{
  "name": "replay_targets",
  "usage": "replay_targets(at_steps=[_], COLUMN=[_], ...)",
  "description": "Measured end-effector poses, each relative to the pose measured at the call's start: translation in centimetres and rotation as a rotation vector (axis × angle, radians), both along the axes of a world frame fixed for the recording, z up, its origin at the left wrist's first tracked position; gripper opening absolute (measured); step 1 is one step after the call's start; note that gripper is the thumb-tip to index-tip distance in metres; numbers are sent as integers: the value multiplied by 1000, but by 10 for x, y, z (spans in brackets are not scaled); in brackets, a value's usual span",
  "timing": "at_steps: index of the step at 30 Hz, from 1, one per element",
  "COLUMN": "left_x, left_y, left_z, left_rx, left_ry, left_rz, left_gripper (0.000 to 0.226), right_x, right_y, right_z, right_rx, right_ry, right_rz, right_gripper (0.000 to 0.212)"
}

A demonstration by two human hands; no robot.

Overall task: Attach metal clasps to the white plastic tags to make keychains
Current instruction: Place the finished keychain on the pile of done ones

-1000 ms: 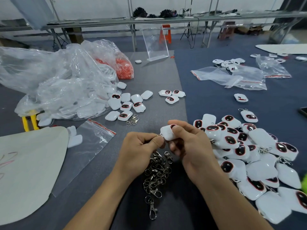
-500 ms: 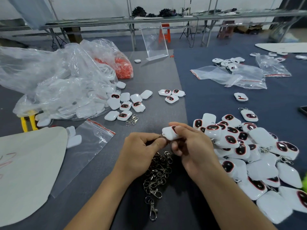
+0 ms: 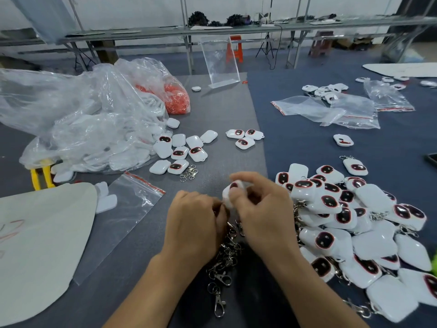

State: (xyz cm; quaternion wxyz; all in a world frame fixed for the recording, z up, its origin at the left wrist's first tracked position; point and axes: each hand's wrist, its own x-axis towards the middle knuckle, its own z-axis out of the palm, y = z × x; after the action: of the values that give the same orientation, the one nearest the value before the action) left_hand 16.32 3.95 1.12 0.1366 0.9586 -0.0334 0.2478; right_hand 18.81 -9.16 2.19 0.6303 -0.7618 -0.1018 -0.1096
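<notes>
One tag | right hand pinches it, long axis slanting up-right | left hand grip unclear

White wall is running across the back, evenly lit. A long grey metal bench is standing in front of it on thin legs; the clutter on top is too small to identify. An orange stool and a brown stool are showing below the bench top, with a black tripod standing between them. Floor is reading grey-blue. The table is showing a grey cover on the left and a dark blue cover on the right, their edges meeting.
</notes>
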Motion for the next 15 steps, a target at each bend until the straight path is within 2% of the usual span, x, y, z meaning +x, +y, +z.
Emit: replay_targets(at_steps=[2, 4, 7, 9, 11, 13, 15], left_x=[1, 2, 3, 2, 1, 0, -1], left_y=[2, 3, 6, 7, 8, 9, 10], left_z=[-1, 1, 0, 0, 1, 3, 4], left_rx=[-203, -312, -404, -482, -502, -434, -360], left_ry=[-11, -3, 45, 142, 265, 386, 433], left_rz=[65, 98, 110, 41, -92, -222, -284], left_gripper=[21, 14, 4, 14, 22, 31, 29], right_x=[12, 19, 22, 27, 34, 38, 38], right_y=[-11, -26, -47, -59, -69, -76, -78], right_z=[3, 9, 18, 20, 18, 15, 12], right_rx=[13, -38, -224, -384, -515, -650, -760], right_ry=[36, 3, -77, -84, -68, -34, -16], right_rz=[-108, -234, -363, -410, -434, -453, -472], right_gripper=[18, 17, 27, 33, 32, 33, 41])
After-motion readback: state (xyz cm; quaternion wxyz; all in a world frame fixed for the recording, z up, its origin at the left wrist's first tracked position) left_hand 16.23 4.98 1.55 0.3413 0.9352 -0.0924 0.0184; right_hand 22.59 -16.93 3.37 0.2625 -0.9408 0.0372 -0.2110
